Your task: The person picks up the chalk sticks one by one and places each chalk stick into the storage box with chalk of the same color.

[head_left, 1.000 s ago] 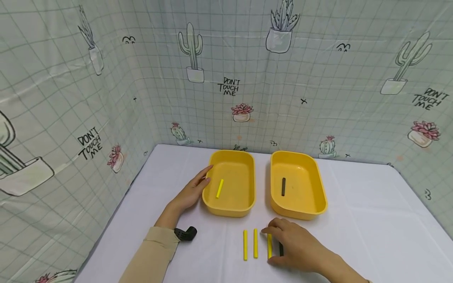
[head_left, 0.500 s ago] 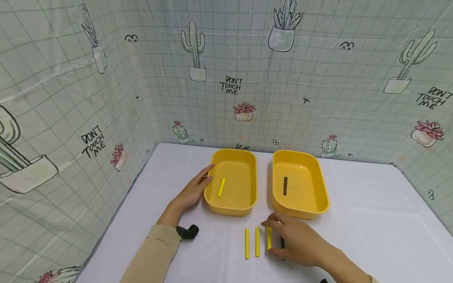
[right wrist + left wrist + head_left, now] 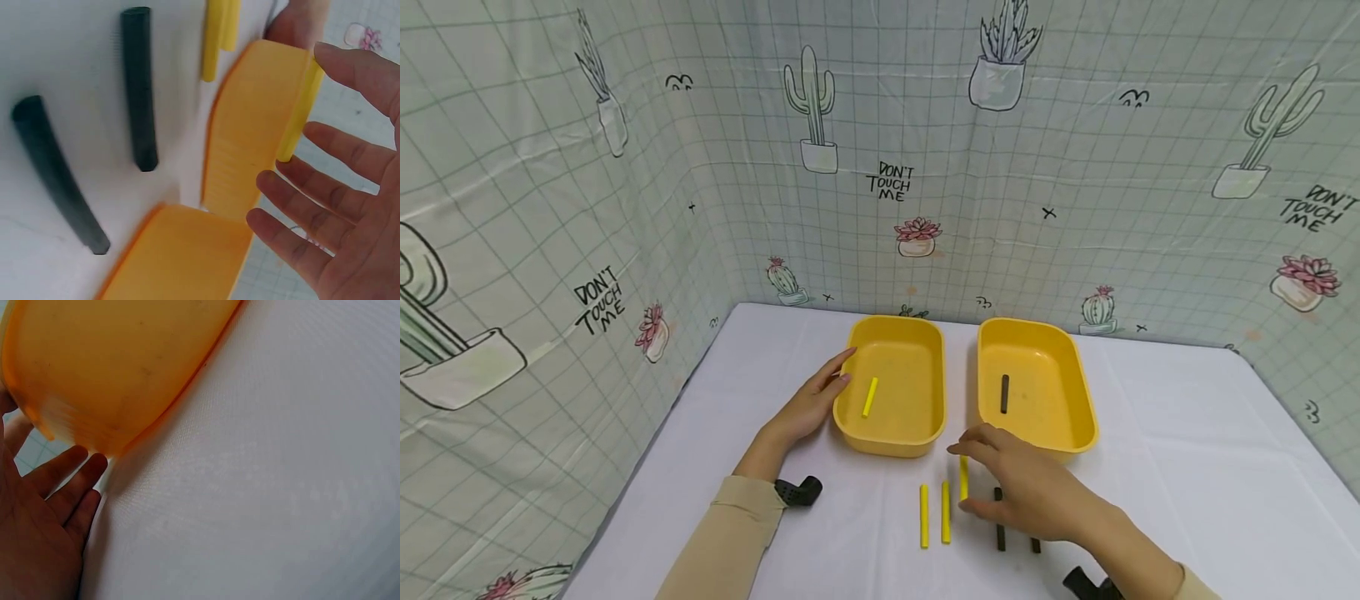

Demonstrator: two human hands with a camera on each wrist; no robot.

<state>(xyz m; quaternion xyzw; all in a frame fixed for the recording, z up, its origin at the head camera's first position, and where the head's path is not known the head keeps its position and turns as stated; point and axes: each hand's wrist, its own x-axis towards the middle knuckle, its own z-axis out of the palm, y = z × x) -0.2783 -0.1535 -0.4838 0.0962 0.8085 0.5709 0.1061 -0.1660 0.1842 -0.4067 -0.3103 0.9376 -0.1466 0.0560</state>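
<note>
In the head view my right hand [image 3: 1037, 487] pinches a slim yellow stick [image 3: 964, 479] between thumb and fingers, just in front of the trays. The right wrist view shows that stick [image 3: 301, 112] lifted off the table, thumb at one end. Two more yellow sticks [image 3: 924, 517] lie side by side to the left. Two dark sticks [image 3: 139, 90] lie on the table, partly under my right hand in the head view. My left hand [image 3: 805, 408] rests against the left side of the left yellow tray [image 3: 910, 367], its fingers extended along the outer wall [image 3: 94, 412].
The left tray has one yellow stick [image 3: 870, 397] in it. Beside it, the right yellow tray [image 3: 1041, 383] has one dark stick [image 3: 1004, 394]. A white cloth [image 3: 1180, 467] covers the table, and a cactus-print curtain [image 3: 925, 125] hangs behind and to the left.
My right hand has gripped the rightmost yellow stick and raised it, moving forward towards the trays. The dark sticks beneath it have come into clearer view. My left hand has stayed at the left tray.
</note>
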